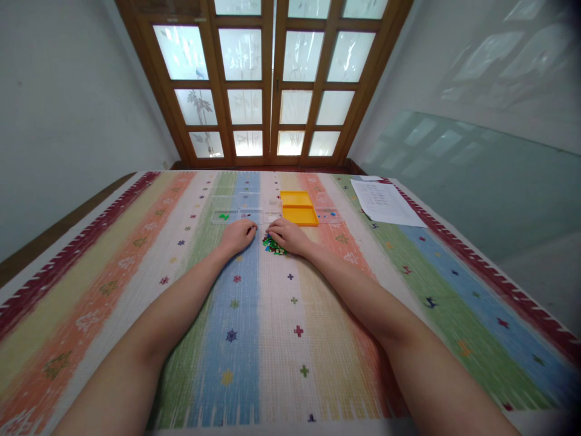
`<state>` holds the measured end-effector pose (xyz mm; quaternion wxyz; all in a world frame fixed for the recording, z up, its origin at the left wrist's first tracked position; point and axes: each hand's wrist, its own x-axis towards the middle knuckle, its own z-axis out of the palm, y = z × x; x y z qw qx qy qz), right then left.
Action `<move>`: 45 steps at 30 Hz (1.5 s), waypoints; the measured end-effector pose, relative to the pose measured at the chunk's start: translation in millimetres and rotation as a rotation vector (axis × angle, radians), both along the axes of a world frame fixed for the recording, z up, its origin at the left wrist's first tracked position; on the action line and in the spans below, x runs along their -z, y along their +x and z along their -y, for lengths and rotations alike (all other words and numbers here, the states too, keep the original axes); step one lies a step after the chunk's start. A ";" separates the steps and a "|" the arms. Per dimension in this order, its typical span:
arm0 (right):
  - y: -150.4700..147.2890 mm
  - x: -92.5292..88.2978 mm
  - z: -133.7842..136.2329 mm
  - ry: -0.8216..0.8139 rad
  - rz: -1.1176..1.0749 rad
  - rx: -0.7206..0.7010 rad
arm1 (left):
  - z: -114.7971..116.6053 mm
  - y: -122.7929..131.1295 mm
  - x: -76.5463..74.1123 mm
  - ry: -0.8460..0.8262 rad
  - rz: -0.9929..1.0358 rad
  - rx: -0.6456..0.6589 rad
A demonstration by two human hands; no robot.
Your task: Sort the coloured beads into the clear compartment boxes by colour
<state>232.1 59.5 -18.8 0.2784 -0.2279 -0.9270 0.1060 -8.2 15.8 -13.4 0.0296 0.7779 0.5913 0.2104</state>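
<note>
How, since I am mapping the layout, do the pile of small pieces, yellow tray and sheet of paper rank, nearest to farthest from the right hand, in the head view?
1. pile of small pieces: right against the right hand, on its inner side.
2. yellow tray: just beyond the hand.
3. sheet of paper: far off to the right.

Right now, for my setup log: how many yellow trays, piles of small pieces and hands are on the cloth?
Yellow trays: 2
Pile of small pieces: 1
Hands: 2, left hand and right hand
Total: 5
</note>
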 end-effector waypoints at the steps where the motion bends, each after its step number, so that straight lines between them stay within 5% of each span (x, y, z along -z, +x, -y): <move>1: 1.7 -0.7 -0.3 -0.005 -0.024 0.017 | -0.2 -0.2 0.3 0.003 0.000 -0.001; 18: 45.5 5.6 -48.1 -0.168 -0.447 0.577 | 0.2 -2.0 -1.5 -0.011 -0.007 0.037; 24: 47.5 13.5 -56.0 -0.189 -0.509 0.464 | -0.8 -2.2 -0.4 -0.018 0.003 0.044; 33: 48.1 19.7 -57.7 -0.234 -0.516 0.526 | -0.4 -1.8 -0.8 -0.023 -0.002 0.041; 40: 47.5 9.3 -50.7 -0.147 -0.450 0.561 | -1.7 -2.0 0.9 -0.013 -0.014 0.038; 45: 42.0 -1.5 -38.2 -0.151 -0.358 0.442 | -1.5 -1.9 0.7 -0.021 -0.013 0.039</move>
